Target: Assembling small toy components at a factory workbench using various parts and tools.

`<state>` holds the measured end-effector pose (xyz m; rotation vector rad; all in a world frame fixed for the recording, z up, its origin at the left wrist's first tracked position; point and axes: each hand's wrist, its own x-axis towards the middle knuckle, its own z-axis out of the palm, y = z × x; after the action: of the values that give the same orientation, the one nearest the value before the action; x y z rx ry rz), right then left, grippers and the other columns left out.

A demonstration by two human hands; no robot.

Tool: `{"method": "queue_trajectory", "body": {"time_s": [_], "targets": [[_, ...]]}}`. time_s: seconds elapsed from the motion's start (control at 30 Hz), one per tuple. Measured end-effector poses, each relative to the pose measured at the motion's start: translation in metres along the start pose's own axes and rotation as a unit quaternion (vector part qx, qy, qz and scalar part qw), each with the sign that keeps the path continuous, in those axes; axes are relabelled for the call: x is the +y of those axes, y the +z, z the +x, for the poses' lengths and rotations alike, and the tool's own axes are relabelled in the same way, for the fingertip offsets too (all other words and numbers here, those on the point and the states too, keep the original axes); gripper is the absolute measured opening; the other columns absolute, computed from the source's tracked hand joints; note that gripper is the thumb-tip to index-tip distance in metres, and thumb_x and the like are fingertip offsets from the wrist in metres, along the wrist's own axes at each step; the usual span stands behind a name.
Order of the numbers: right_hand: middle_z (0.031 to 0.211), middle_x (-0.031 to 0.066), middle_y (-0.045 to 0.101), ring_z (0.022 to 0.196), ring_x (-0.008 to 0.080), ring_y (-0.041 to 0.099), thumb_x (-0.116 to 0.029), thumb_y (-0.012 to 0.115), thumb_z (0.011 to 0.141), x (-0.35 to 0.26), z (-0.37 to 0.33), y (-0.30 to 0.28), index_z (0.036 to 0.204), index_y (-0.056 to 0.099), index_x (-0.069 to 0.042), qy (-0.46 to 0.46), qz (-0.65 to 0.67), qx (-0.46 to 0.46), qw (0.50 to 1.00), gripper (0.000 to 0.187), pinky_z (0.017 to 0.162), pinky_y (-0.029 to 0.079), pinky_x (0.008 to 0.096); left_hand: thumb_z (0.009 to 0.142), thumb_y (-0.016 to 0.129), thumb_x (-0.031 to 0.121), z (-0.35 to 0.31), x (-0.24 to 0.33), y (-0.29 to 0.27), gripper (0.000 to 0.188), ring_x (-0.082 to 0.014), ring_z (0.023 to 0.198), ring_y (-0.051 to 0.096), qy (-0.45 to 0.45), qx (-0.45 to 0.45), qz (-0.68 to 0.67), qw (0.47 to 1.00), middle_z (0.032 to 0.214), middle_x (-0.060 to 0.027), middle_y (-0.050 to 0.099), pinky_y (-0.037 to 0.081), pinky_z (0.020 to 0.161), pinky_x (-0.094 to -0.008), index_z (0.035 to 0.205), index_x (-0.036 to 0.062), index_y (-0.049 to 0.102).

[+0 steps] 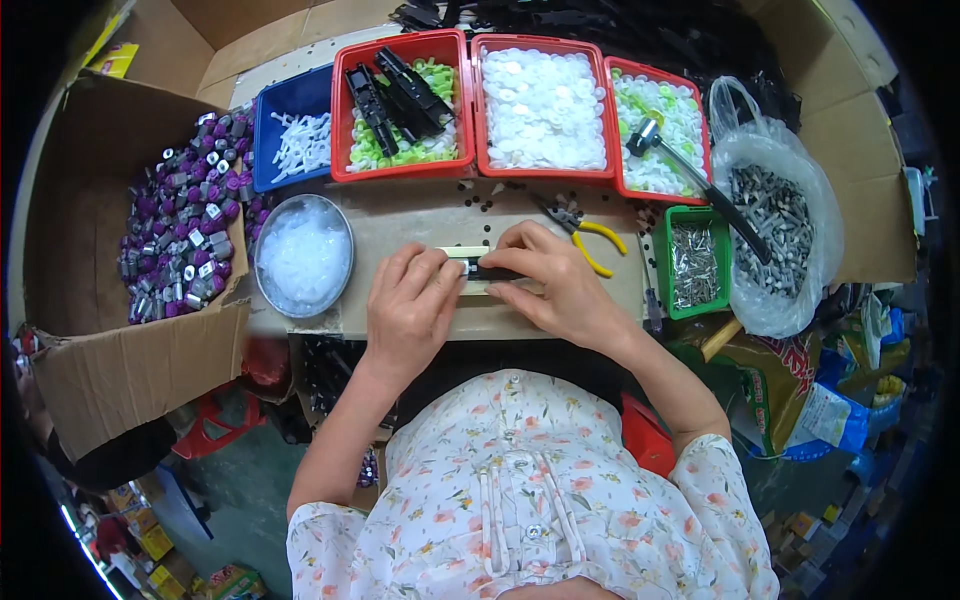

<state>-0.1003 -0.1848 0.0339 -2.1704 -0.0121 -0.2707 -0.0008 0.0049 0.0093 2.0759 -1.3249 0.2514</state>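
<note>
My left hand [408, 305] and my right hand [560, 280] meet over the middle of the work table. Between them lies a small black plastic part [490, 273] with a pale piece at its left end. My right thumb and fingers grip the black part from the right. The fingers of my left hand are bent together at its left end, partly hiding it. Just beyond the fingertips shows a cream-coloured strip or block [462, 252]. Pliers with yellow handles [598, 240] lie beyond my right hand. A round bowl of clear-white small pieces [303, 256] stands left of my left hand.
Along the back stand a blue bin [265, 150] and red bins [340, 120] of white and green plastic pieces; black parts lie in one. A hammer [700, 185] rests across the right bin. A green tray [675, 305], metal-filled bag [790, 315] and cardboard box [130, 370] flank the table.
</note>
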Motion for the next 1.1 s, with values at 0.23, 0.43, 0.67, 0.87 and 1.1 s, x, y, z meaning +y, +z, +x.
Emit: {"method": "queue_trajectory", "body": {"time_s": [0.23,0.43,0.67,0.87,1.1], "targets": [[0.101,0.0142,0.064,0.092,0.0279,0.065,0.001,0.072,0.078,-0.013,-0.029,-0.06,0.101,0.069,-0.001,0.008,-0.192,0.145,0.971,0.024,0.082,0.051,0.0356,0.078,0.073,0.005,-0.003,-0.004,-0.005,0.022,-0.0319,0.101,0.059,-0.006,0.0,-0.037,0.999,0.103,-0.0097,0.064,0.048,0.084,-0.0425,0.099,0.0034,0.069],[0.089,0.015,0.059,0.081,0.0317,0.062,0.0,0.068,0.084,0.021,-0.089,-0.11,0.097,0.066,0.003,0.172,-0.408,0.185,0.878,0.014,0.073,0.048,0.0379,0.08,0.074,0.004,0.037,-0.014,-0.023,0.016,-0.0306,0.1,0.062,-0.057,0.001,-0.132,0.99,0.1,-0.0131,0.068,0.05,0.084,-0.0385,0.095,0.0006,0.074],[0.088,0.0175,0.059,0.082,0.0372,0.06,-0.001,0.067,0.083,0.03,-0.091,-0.114,0.089,0.065,0.004,0.221,-0.362,0.154,0.893,0.008,0.072,0.046,0.0453,0.079,0.074,0.009,0.113,-0.06,-0.007,0.011,-0.0309,0.089,0.058,-0.058,-0.024,0.008,0.998,0.088,-0.0134,0.067,0.049,0.08,-0.0417,0.085,-0.0005,0.075],[0.081,0.0164,0.057,0.07,0.0314,0.06,0.0,0.067,0.084,0.04,-0.096,-0.122,0.086,0.063,0.005,0.198,-0.336,0.155,0.908,0.007,0.064,0.046,0.0383,0.076,0.079,0.017,0.144,-0.065,0.006,0.023,-0.0323,0.089,0.066,-0.119,-0.145,0.112,0.976,0.086,-0.0186,0.071,0.051,0.078,-0.0423,0.086,-0.0027,0.075],[0.078,0.0129,0.056,0.066,0.0232,0.058,0.001,0.065,0.086,0.039,-0.097,-0.121,0.088,0.061,0.005,0.205,-0.28,0.195,0.917,0.007,0.063,0.047,0.0336,0.075,0.077,0.014,0.146,-0.073,0.007,0.018,-0.0358,0.08,0.07,-0.139,-0.147,0.039,0.979,0.081,-0.0219,0.07,0.054,0.073,-0.0438,0.085,0.0002,0.076]]}}
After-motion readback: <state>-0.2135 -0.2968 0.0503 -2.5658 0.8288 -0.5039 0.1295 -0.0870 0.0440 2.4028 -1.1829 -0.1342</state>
